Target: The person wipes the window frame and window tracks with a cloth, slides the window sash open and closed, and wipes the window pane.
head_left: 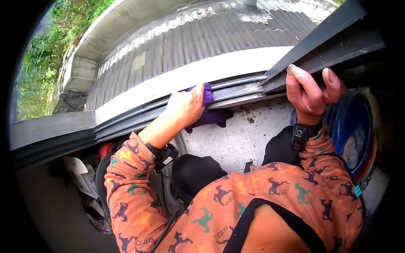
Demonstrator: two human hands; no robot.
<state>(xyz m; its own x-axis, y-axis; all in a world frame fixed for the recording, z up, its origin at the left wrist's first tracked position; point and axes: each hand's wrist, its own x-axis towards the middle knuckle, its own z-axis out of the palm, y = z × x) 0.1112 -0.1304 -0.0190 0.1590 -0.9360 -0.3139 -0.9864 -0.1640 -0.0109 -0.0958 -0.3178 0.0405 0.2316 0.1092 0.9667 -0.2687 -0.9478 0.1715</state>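
My left hand [184,106] is closed on a purple cloth [207,95], pressing it onto the grey metal window track [236,90]. Part of the cloth [213,117] hangs down over the inner side of the sill, against the white wall. My right hand [311,90] is raised at the right, close to the lower end of the dark grey window frame [314,46]. Its fingers are loosely curled and apart, with nothing visible in them. Whether its fingertips touch the frame, I cannot tell.
Outside lies a grey corrugated roof [181,40] with a concrete ledge [90,46] and greenery beyond. At the right stands a blue plastic tub [352,122]. A white carton [81,175] and other items sit low at the left. The white wall [249,135] is before my knees.
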